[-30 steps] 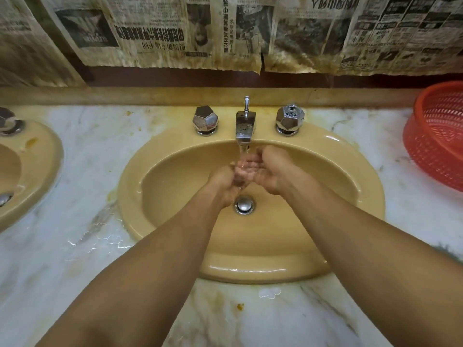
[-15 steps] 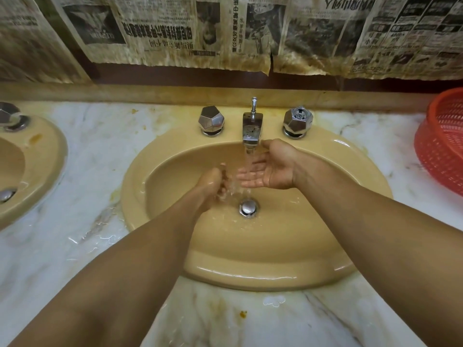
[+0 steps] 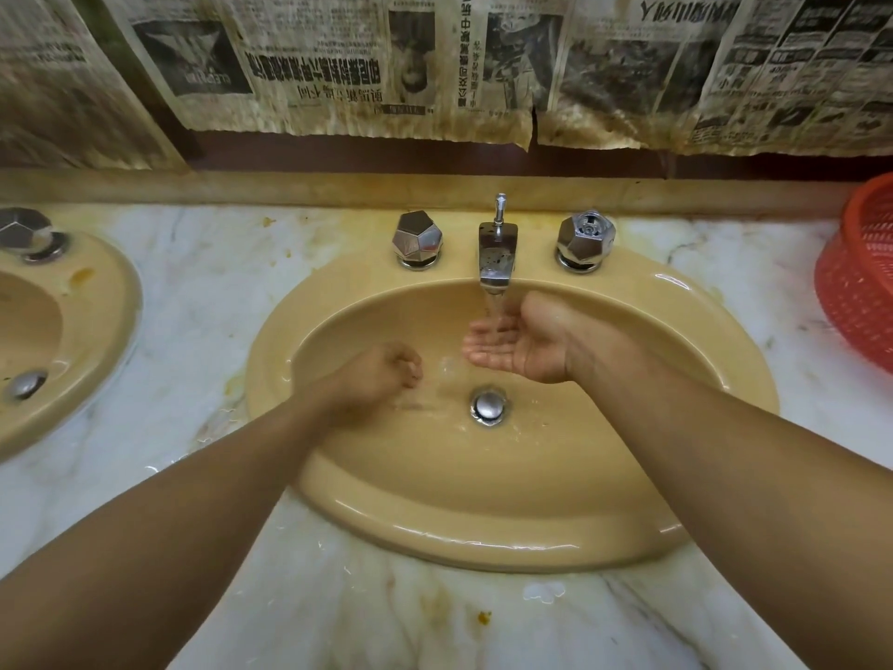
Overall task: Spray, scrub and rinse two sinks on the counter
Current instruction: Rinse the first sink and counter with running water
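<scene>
I have both hands inside the nearer sink (image 3: 483, 534), the yellow basin set into the marble bench (image 3: 203, 292) straight in front of me. The second sink (image 3: 96, 331) sits at the left edge of view, only partly in frame. The tap (image 3: 496, 256) is running, and my right hand (image 3: 522, 343) lies palm up with its fingers spread and slightly cupped, right under the stream (image 3: 494, 307). I judge that is to catch water I can throw against the basin walls, which the spout alone won't reach. My left hand (image 3: 381, 374) is low in the bowl, left of the drain (image 3: 489, 405), with its fingers curled into a loose fist. I see nothing in it, and no sponge or spray bottle shows anywhere.

The basin floor is wet and water pools round the drain, so this reads as the rinse stage. The far sink has an orange smear on its rim — it probably needs attention yet. The two faceted knobs (image 3: 417, 238) flank the tap within easy reach for shutting off. A red basket (image 3: 860, 292) stands on the bench at right, well apart from the splash.
</scene>
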Action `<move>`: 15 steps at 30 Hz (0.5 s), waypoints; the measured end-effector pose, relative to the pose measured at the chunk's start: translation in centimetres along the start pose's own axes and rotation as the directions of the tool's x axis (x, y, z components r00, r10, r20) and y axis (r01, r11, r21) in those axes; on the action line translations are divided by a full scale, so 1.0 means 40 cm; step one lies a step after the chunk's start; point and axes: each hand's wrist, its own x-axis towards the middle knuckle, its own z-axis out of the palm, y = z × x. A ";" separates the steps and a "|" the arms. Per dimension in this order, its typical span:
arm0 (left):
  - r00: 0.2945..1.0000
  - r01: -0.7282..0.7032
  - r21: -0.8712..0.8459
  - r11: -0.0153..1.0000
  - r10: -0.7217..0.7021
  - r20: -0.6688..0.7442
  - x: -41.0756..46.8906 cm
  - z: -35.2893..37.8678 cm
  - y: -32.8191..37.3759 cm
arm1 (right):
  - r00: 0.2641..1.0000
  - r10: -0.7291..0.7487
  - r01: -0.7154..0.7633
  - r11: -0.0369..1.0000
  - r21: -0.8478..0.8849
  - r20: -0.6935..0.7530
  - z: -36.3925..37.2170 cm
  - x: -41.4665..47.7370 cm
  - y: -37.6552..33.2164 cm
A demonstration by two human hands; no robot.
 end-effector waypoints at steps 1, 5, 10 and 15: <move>0.996 -0.093 0.179 0.979 0.089 0.030 -0.013 -0.013 -0.011 | 1.000 -0.012 0.012 0.999 0.041 -0.018 -0.005 0.002 -0.001; 0.929 -0.370 0.853 0.367 0.124 0.350 -0.074 -0.049 -0.007 | 0.990 0.093 -0.083 0.993 -0.088 0.109 -0.010 -0.006 0.006; 0.935 -0.331 0.942 0.062 -0.114 0.336 -0.133 -0.072 0.017 | 0.999 0.014 -0.014 1.000 -0.017 0.037 -0.006 -0.011 -0.010; 0.932 -0.307 0.930 0.203 -0.132 0.336 -0.202 -0.089 0.011 | 0.999 -0.001 0.000 1.000 0.021 0.038 0.008 -0.037 0.017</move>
